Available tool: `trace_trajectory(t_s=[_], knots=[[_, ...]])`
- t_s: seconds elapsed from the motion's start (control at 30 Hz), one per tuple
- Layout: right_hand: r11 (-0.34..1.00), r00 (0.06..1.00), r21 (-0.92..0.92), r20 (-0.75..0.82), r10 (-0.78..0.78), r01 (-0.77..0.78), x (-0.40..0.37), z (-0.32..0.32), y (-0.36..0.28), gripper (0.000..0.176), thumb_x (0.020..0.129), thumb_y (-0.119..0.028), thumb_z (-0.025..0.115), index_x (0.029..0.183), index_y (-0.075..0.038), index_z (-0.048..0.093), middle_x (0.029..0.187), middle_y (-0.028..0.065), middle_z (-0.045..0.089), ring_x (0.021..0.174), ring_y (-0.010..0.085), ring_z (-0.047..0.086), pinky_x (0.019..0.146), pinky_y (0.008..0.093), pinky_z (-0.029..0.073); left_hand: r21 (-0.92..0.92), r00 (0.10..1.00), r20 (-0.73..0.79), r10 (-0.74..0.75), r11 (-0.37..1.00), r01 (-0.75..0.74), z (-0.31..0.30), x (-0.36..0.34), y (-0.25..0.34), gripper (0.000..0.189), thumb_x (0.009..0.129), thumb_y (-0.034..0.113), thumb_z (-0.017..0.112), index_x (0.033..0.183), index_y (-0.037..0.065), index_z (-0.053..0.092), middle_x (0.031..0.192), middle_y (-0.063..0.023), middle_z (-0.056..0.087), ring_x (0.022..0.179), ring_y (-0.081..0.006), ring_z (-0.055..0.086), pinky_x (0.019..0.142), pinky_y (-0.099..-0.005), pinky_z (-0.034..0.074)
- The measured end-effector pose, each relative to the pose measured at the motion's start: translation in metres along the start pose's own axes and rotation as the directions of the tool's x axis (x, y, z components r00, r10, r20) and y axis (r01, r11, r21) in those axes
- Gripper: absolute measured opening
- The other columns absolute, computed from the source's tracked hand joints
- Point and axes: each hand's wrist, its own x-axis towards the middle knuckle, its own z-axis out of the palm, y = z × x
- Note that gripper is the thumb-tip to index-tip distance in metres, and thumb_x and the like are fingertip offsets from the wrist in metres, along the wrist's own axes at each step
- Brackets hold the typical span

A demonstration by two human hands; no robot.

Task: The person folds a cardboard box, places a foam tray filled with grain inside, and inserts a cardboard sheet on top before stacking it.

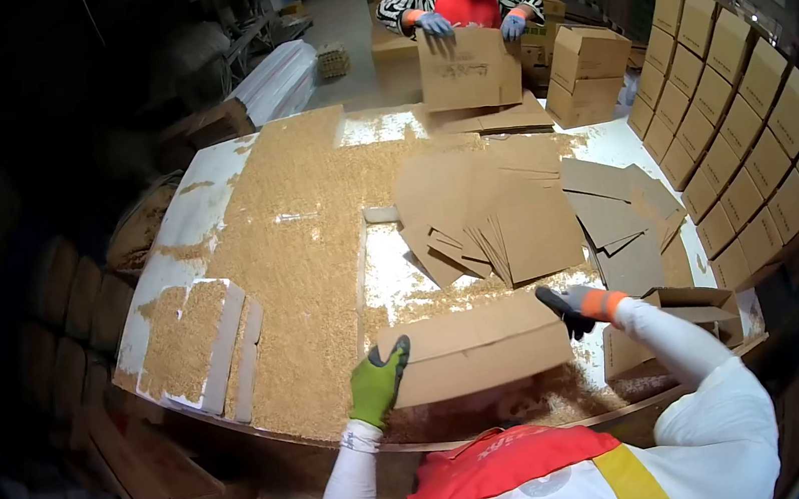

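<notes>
A brown cardboard box [479, 352] is held level over the near edge of the table, its long side facing me and a crease running along it. My left hand [377, 384], in a green glove with dark fingertips, grips its left end. At the right end, my right hand [574, 309], in a grey and black glove with an orange cuff, is closed on the upper corner. Just beyond the box lie loose flat cardboard sheets [538, 231], fanned out and overlapping. An open carton [701, 316] stands beside my right forearm.
Sawdust-like brown material [287, 234] covers much of the white-topped table [175, 213]. Across it, a co-worker [463, 4] in a red apron holds a cardboard box [472, 68]. Stacked cartons [736, 119] line the right side. Two white-edged strips [231, 347] lie at the left.
</notes>
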Motion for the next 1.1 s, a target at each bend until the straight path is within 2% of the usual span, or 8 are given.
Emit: trace_trajectory(t_s=[0.27, 0.47, 0.57, 0.63, 0.77, 0.87, 0.97, 1.1], knots=[[0.633, 0.89, 0.753, 0.398, -0.223, -0.178, -0.049, 0.02, 0.043, 0.095, 0.082, -0.077, 0.052, 0.145, -0.006, 0.042, 0.14, 0.0221, 0.05, 0.11, 0.0384, 0.063, 0.088, 0.0527, 0.055, 0.475, 0.485, -0.052, 0.873, 0.449, -0.757, 0.001, -0.069, 0.013, 0.102, 0.071, 0.048, 0.083, 0.143, -0.009, 0.038, 0.134, -0.0276, 0.055, 0.117, -0.0324, 0.062, 0.093, -0.0382, 0.052], [0.646, 0.815, 0.513, -0.463, -0.347, 0.566, -0.009, 0.123, 0.076, 0.059, 0.077, -0.025, 0.086, 0.122, -0.006, 0.053, 0.112, 0.0073, 0.062, 0.104, 0.0165, 0.059, 0.088, 0.0325, 0.051, -0.723, 0.924, 0.135, 0.359, 0.673, -0.156, -0.041, -0.053, -0.045, 0.093, 0.093, 0.076, 0.028, 0.157, 0.01, 0.012, 0.154, -0.0178, 0.034, 0.135, -0.0334, 0.044, 0.104, -0.0475, 0.044], [0.741, 0.608, -0.104, -0.501, -0.615, 0.664, 0.028, 0.148, 0.11, 0.059, 0.069, -0.026, 0.09, 0.113, -0.003, 0.059, 0.111, 0.0096, 0.065, 0.101, 0.0193, 0.061, 0.089, 0.0338, 0.05, -0.54, 0.937, 0.345, -0.058, 0.804, 0.249, -0.072, -0.058, -0.017, 0.085, 0.095, 0.074, 0.023, 0.15, 0.01, 0.035, 0.138, -0.0137, 0.054, 0.12, -0.0298, 0.057, 0.092, -0.0476, 0.051], [0.669, 0.889, 0.586, -0.316, -0.331, 0.458, 0.067, 0.18, 0.157, 0.041, 0.078, -0.019, 0.081, 0.111, -0.002, 0.063, 0.102, 0.0105, 0.069, 0.102, 0.0231, 0.064, 0.089, 0.0373, 0.051, -0.171, 0.949, 0.305, -0.082, 0.975, 0.139, -0.065, -0.053, -0.028, 0.054, 0.097, 0.052, 0.046, 0.12, 0.005, 0.059, 0.109, -0.0138, 0.062, 0.096, -0.0214, 0.065, 0.075, -0.0367, 0.056], [0.779, 0.909, 0.554, -0.414, -0.049, 0.294, 0.091, 0.11, 0.172, 0.039, 0.083, -0.014, 0.073, 0.118, -0.001, 0.06, 0.109, 0.0152, 0.066, 0.103, 0.028, 0.063, 0.091, 0.0392, 0.05, 0.487, 0.989, 0.092, -0.112, 0.872, 0.053, -0.015, -0.051, 0.009, 0.046, 0.092, 0.041, 0.05, 0.086, -0.002, 0.064, 0.076, -0.0227, 0.068, 0.078, -0.0351, 0.068, 0.079, -0.0484, 0.051], [0.91, 0.586, -0.129, -0.728, -0.356, 0.394, 0.092, 0.009, 0.073, 0.038, 0.087, -0.01, 0.067, 0.122, 0.0, 0.058, 0.114, 0.0186, 0.064, 0.104, 0.0316, 0.063, 0.092, 0.0406, 0.049, 0.629, 0.962, -0.109, 0.249, 0.767, -0.127, 0.017, -0.033, -0.034, 0.045, 0.093, 0.038, 0.049, 0.092, -0.004, 0.064, 0.077, -0.0226, 0.068, 0.076, -0.0388, 0.067, 0.076, -0.0485, 0.052], [0.407, 0.159, -0.698, -0.393, -0.906, 0.59, 0.085, -0.005, -0.12, 0.044, 0.088, -0.01, 0.067, 0.129, 0.0, 0.054, 0.123, 0.0185, 0.06, 0.11, 0.0307, 0.061, 0.092, 0.0412, 0.048, 0.528, 0.947, -0.172, 0.27, 0.837, -0.143, 0.027, -0.029, -0.046, 0.046, 0.09, 0.04, 0.056, 0.103, -0.003, 0.061, 0.08, -0.0219, 0.067, 0.075, -0.039, 0.067, 0.069, -0.0499, 0.053], [0.292, 0.311, -0.17, 0.101, -0.945, 0.941, 0.12, 0.121, -0.346, 0.065, 0.086, -0.03, 0.076, 0.139, -0.005, 0.048, 0.13, 0.016, 0.059, 0.118, 0.0275, 0.058, 0.099, 0.0373, 0.047, 0.49, 0.919, -0.253, 0.303, 0.859, -0.149, 0.036, -0.028, -0.053, 0.045, 0.087, 0.042, 0.062, 0.102, -0.001, 0.06, 0.092, -0.0184, 0.063, 0.078, -0.035, 0.065, 0.067, -0.0463, 0.052]])
